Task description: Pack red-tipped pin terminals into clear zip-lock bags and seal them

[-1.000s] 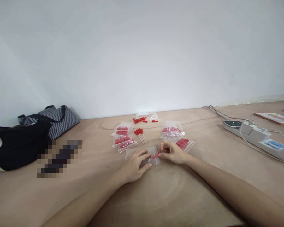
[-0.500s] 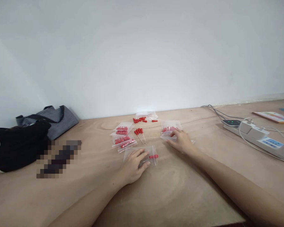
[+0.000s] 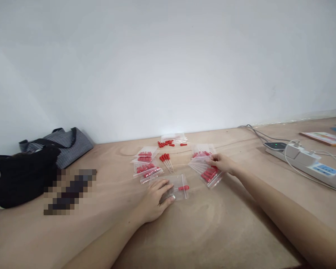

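Note:
My left hand lies over a clear zip bag at the centre, thumb and fingers apart. A red rubber bulb, seemingly of a dropper, shows at that bag's right edge; the rest of it is hard to make out. To the right, the fingers of my right hand are closed at the edge of a zip bag of red bulbs. Another zip bag of red bulbs lies behind it. Several loose droppers with red bulbs lie fanned out between the hands.
Filled zip bags overlap on the left. Loose red bulbs lie farther back by a clear bag. A white power strip with cables is at right, a striped bag and black bag at left.
My right hand has drawn its fingers back to the bag's far right edge, uncovering the red bulbs in the nearer right bag. The left hand stays almost in place.

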Demonstrator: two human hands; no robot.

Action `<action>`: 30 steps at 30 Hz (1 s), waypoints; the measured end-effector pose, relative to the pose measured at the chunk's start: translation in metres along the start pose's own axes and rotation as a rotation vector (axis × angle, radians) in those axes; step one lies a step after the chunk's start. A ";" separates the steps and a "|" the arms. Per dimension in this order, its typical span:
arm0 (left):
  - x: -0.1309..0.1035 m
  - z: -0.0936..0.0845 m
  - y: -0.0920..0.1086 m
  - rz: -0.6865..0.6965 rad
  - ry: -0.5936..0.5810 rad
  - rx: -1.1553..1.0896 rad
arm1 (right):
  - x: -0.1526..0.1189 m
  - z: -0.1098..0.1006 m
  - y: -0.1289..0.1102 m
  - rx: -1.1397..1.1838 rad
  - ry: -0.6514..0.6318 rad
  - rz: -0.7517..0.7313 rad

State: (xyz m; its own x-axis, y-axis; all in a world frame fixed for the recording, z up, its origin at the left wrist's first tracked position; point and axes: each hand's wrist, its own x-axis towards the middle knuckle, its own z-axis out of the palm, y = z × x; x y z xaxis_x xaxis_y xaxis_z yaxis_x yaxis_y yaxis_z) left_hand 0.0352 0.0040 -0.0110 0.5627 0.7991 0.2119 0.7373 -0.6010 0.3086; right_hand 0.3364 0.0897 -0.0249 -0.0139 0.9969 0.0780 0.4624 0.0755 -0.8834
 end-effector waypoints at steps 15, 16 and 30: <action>-0.002 -0.008 0.001 -0.040 -0.129 0.036 | 0.034 0.050 -0.046 -0.502 0.470 -0.151; -0.002 -0.010 0.001 -0.044 -0.138 0.042 | 0.026 0.054 -0.048 -0.522 0.435 -0.254; -0.012 -0.015 -0.013 -0.064 -0.137 0.004 | -0.058 0.056 -0.033 -0.158 -0.252 -0.440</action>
State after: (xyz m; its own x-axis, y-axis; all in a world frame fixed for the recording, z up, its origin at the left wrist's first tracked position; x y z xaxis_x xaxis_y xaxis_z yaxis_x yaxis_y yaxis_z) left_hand 0.0128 0.0022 -0.0035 0.5604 0.8258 0.0634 0.7742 -0.5495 0.3140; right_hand 0.2726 0.0311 -0.0262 -0.4403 0.8478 0.2954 0.4921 0.5031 -0.7104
